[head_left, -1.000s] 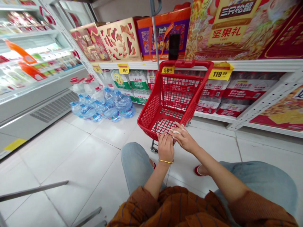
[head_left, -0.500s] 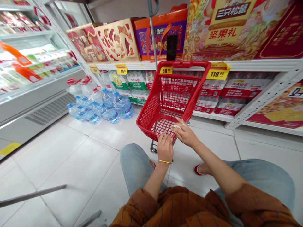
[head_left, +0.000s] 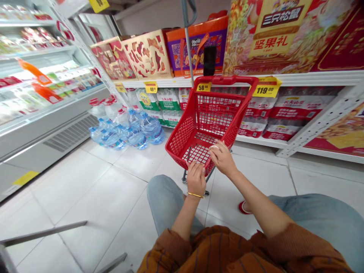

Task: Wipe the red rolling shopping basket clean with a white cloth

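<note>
A small red plastic shopping cart (head_left: 182,138) stands in front of me, its mesh basket without goods inside. My left hand (head_left: 196,180), with a gold bracelet at the wrist, has its fingers curled over the front rim. My right hand (head_left: 223,161) is at the front right corner of the basket, closed around a small white wad that looks like tissue or cloth. Its fingers hide most of the wad. The two hands are a short way apart.
Large blue-tinted water bottles (head_left: 152,129) sit on the tiled floor at left, beside a refrigerated display (head_left: 65,140). Shelves behind the cart hold gift boxes (head_left: 146,55) and packed bottles (head_left: 292,102). A dark phone-like object (head_left: 209,60) is above the cart handle. Metal bars (head_left: 45,233) lie lower left.
The gap between my hands has widened slightly, the right one now further right along the rim. My left hand stays on the front rim. The whole view has shifted a little.
</note>
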The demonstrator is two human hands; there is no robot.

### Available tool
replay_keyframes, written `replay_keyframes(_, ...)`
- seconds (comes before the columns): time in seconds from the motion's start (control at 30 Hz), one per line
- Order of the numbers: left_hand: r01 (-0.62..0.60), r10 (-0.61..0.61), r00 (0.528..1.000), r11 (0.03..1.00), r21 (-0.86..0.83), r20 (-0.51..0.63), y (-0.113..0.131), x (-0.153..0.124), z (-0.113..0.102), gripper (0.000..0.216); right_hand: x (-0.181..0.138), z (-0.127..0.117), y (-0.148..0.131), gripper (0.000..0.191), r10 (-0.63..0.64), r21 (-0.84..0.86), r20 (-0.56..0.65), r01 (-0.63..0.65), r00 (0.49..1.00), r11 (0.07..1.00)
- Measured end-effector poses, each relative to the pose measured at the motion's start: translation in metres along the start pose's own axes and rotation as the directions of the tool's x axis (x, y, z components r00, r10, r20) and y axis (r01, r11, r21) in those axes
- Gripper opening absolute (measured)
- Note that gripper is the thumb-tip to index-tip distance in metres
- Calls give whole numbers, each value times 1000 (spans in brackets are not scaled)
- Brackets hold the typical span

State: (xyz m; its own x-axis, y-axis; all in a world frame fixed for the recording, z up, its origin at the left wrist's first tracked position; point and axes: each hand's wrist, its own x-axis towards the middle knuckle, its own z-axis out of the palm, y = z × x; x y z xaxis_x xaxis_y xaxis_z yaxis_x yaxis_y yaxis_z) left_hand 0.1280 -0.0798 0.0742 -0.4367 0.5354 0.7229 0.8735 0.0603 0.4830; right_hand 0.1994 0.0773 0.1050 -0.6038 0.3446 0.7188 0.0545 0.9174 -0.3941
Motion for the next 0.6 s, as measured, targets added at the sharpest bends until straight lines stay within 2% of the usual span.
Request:
replay_keyframes(0.33, -47, 47, 999, 999, -15, 1, -8, -4, -22, 21, -9, 5, -27, 20, 45, -36, -31, -46, 998, 998)
replay_keyframes(0.6, -26, 27, 999, 998, -53, 25, -14, 2, -31, 20, -10, 8, -32, 21, 48, 7, -42, -48, 998, 999)
